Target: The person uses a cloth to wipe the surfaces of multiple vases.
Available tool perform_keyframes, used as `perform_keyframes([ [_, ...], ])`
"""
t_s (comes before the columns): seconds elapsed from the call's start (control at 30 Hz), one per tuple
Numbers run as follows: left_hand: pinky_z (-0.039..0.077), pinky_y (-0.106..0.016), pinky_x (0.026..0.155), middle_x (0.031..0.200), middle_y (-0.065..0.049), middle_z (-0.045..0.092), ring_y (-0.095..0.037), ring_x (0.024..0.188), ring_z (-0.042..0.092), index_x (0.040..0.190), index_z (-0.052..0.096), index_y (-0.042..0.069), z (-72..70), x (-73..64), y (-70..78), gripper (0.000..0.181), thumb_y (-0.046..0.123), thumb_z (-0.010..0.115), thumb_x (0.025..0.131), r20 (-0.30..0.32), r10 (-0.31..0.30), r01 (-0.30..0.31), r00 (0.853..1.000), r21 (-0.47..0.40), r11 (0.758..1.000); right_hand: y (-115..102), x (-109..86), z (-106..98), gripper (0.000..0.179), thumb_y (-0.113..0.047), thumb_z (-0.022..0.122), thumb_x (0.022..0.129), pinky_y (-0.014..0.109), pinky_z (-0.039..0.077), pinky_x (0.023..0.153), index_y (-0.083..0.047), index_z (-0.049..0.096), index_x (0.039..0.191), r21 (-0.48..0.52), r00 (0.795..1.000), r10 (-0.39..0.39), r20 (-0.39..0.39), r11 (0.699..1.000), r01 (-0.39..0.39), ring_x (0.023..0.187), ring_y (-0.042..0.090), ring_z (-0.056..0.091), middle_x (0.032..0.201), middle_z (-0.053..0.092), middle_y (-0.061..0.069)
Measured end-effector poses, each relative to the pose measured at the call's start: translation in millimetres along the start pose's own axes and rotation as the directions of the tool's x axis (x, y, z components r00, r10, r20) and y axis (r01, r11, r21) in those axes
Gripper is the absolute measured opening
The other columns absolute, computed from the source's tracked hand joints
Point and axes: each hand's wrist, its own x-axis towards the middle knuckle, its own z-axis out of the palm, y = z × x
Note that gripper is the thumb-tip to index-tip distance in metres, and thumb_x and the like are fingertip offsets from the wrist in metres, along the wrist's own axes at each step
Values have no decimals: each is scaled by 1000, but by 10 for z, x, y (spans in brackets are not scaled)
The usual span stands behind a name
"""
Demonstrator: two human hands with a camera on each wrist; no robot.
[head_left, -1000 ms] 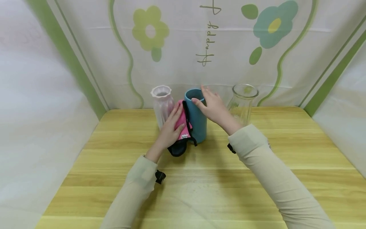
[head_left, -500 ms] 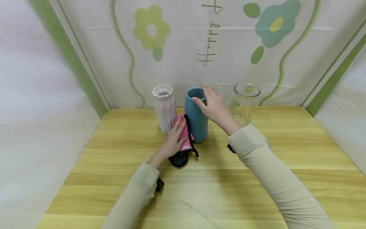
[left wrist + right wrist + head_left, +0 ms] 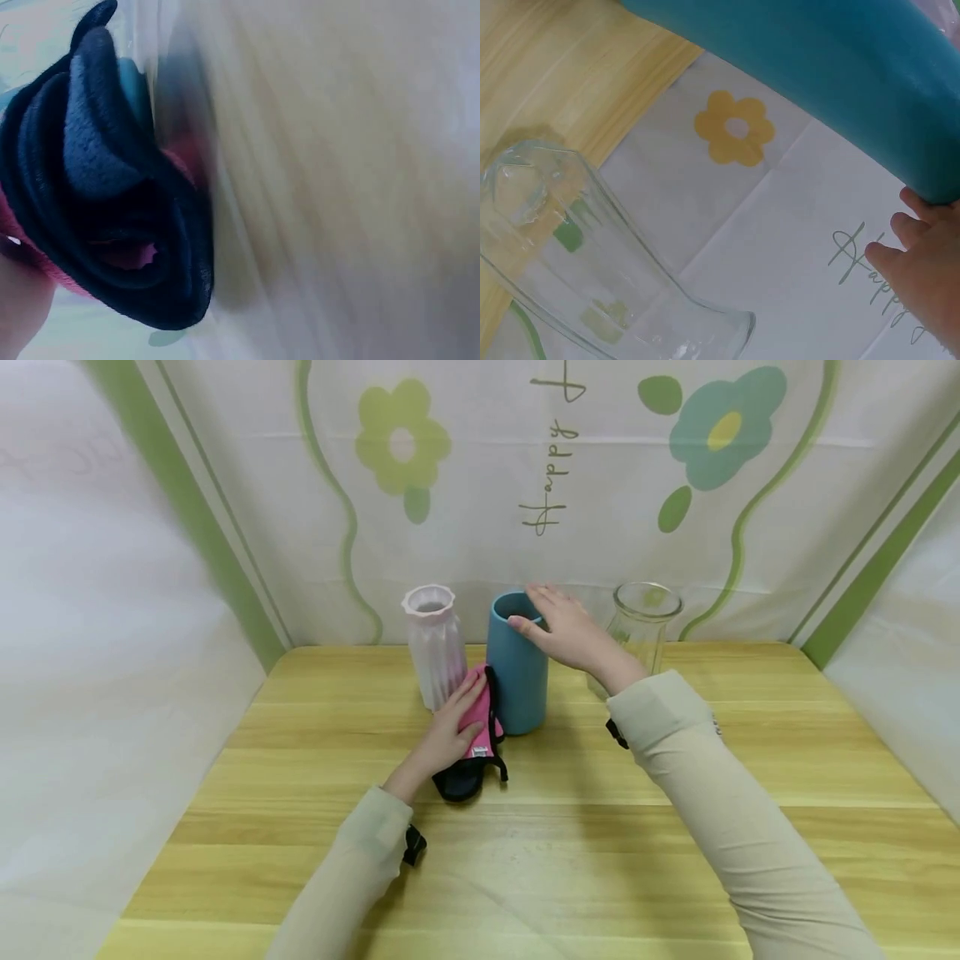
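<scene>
A blue vase (image 3: 517,681) stands upright near the back of the table. My right hand (image 3: 572,631) grips its rim, thumb on the near side and fingers at the far side. In the right wrist view, those fingertips (image 3: 911,225) touch the vase's top end. My left hand (image 3: 447,737) holds a folded pink cloth (image 3: 482,739) with black edging and a small white label, against the vase's lower left side. The left wrist view shows the cloth's dark folded layers (image 3: 105,165) close up. My left palm and the cloth's far side are hidden.
A pale pink fluted vase (image 3: 435,652) stands just left of the cloth. To the right, a clear glass vase (image 3: 648,622) is partly hidden behind my right wrist. A white printed curtain (image 3: 480,468) hangs behind the wooden table (image 3: 525,860).
My left hand has slid the cloth down the blue vase's side, toward the table and me. My right hand stays at the rim, its wrist slightly shifted.
</scene>
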Motion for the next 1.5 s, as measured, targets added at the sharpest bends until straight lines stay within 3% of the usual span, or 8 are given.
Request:
perform_keyframes([
  [0.2,22,-50,119,157,-15,28,-32,147,23,147,36,4,-92,92,94,65,-6,59,87,-123,87,-91,989,-29,995,-21,-6,22,82,-61,32,96,50,0,122,-6,14,153,2,999,42,-7,999,-42,151,27,3,161,15,11],
  [0.37,28,-51,116,158,-14,26,-32,146,24,149,32,8,-169,199,232,67,-2,59,89,-164,83,-85,983,-5,996,-96,-1,50,81,-61,32,96,50,4,122,-4,18,152,-62,996,73,-42,995,-75,151,28,9,160,19,11],
  [0.57,29,-52,115,162,-8,14,-33,147,21,153,22,16,-198,258,286,72,7,58,92,-104,-7,12,995,50,999,-199,-1,80,81,-60,34,96,49,9,122,-1,21,151,-95,991,100,-88,990,-108,150,30,13,158,23,16],
  [0.9,24,-55,116,161,-16,14,-38,147,19,151,25,7,-64,164,141,69,5,59,92,-65,2,4,998,93,996,-181,21,76,79,-59,39,95,49,14,122,-2,29,149,-15,986,115,-122,993,-118,147,33,20,155,30,19],
  [1.07,26,-52,116,161,-14,14,-36,147,19,152,25,9,15,82,48,69,5,59,92,27,-52,49,998,106,993,-72,33,33,87,-67,36,92,52,19,119,-5,21,152,48,994,83,-73,996,-80,148,34,18,159,22,17],
  [1.2,29,-52,115,161,-13,17,-34,147,21,152,25,12,50,45,11,69,4,58,92,90,-77,64,993,143,988,32,34,23,86,-63,34,95,51,12,121,-6,8,154,93,999,45,8,995,-45,151,31,4,162,7,14],
  [1.3,29,-53,114,160,-16,19,-36,146,23,151,28,11,65,34,-3,68,1,58,90,59,-59,51,996,132,990,64,30,6,78,-53,34,99,51,8,122,-7,5,154,141,998,37,43,989,-42,151,29,0,163,2,12],
  [1.5,30,-57,113,158,-19,19,-41,144,25,151,30,12,59,65,9,68,-1,58,90,-85,-39,44,996,67,997,44,31,-10,74,-49,35,99,49,10,122,-9,5,154,173,997,44,60,983,-54,151,28,2,163,3,9],
])
